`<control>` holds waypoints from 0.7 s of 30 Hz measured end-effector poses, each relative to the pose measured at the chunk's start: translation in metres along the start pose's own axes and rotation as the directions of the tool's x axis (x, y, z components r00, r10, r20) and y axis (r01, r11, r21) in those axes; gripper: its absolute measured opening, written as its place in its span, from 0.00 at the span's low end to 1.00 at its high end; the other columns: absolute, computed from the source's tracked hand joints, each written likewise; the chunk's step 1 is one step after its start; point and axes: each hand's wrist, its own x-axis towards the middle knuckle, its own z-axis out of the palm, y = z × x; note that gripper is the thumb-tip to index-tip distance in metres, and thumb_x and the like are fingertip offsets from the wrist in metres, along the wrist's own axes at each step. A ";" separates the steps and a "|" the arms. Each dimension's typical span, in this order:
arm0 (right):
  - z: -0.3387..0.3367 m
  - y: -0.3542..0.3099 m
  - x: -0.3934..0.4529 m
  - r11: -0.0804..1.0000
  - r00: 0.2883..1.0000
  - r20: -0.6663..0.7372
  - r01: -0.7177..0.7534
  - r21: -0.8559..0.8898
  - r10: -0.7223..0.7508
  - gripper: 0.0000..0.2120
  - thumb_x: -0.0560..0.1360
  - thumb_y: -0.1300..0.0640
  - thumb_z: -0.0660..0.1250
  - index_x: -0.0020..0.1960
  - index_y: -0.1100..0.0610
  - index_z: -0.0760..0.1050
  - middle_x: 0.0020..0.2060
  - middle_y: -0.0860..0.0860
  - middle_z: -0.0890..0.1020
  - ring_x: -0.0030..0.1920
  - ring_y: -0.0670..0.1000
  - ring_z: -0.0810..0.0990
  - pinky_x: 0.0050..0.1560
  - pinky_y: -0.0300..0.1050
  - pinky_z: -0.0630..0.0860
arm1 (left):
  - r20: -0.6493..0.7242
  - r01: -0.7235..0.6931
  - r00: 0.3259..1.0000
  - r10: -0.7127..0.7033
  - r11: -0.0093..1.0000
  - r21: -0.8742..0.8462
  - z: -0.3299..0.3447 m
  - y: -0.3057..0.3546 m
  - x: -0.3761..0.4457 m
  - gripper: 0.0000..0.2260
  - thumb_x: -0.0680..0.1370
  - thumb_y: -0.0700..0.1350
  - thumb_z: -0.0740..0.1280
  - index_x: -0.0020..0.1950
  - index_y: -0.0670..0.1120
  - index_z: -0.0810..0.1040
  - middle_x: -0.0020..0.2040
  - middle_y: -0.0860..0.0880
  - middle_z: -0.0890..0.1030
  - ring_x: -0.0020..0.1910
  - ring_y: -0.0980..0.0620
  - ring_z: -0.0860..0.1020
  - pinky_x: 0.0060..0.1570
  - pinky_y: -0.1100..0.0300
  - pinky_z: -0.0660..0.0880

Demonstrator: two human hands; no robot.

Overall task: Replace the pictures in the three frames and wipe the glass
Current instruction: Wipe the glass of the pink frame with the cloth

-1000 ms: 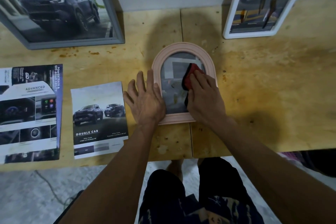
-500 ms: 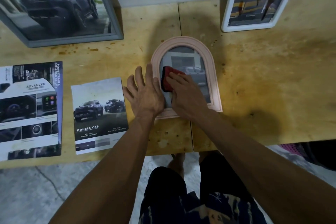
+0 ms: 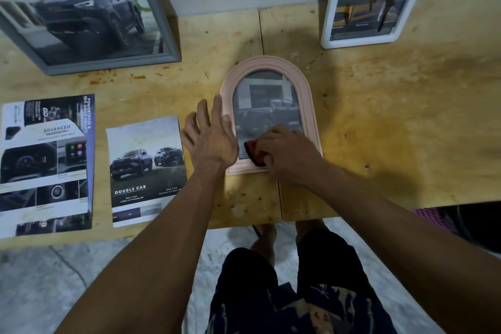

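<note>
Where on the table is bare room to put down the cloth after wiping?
Bare table lies right of the pink frame, below the white frame. A smaller patch lies between the grey frame and pink frame. Left is crowded: two brochures beside the left hand.
</note>
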 end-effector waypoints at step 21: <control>-0.006 0.040 0.063 0.944 0.935 -0.239 -0.299 -0.138 0.261 0.33 0.72 0.57 0.67 0.74 0.64 0.62 0.71 0.64 0.66 0.68 0.69 0.64 0.65 0.61 0.65 | -0.013 0.060 0.998 -0.060 0.998 0.003 0.007 0.001 0.001 0.23 0.85 0.56 0.44 0.80 0.61 0.48 0.81 0.51 0.52 0.77 0.42 0.53 0.73 0.39 0.51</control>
